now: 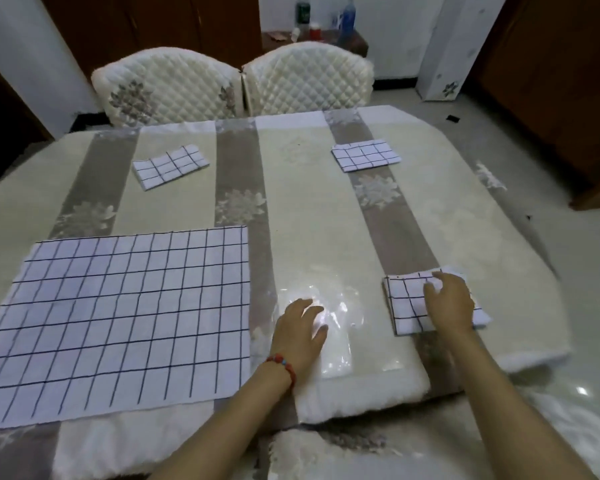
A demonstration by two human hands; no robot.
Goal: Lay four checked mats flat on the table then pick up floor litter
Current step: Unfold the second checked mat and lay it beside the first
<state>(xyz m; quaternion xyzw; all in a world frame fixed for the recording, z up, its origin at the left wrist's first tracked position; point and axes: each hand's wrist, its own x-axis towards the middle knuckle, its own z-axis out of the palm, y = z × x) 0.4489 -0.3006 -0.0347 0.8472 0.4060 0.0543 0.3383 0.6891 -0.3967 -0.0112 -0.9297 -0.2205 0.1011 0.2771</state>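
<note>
One white checked mat [125, 317] lies spread flat on the near left of the table. Three more stay folded: a far left mat [170, 166], a far right mat [365, 154] and a near right mat [407, 303]. My right hand [449, 301] rests on top of the near right folded mat, fingers loosely bent over its far edge. My left hand [300, 329], with a red bead bracelet at the wrist, lies with relaxed fingers on a clear plastic bag [329, 341] between the spread mat and the folded one.
The table [309, 209] wears a cream and grey-striped quilted cloth. Two quilted chair backs [236, 83] stand at the far side. A small dark scrap [451, 118] lies on the pale floor to the right. Bottles sit on a far cabinet [326, 36].
</note>
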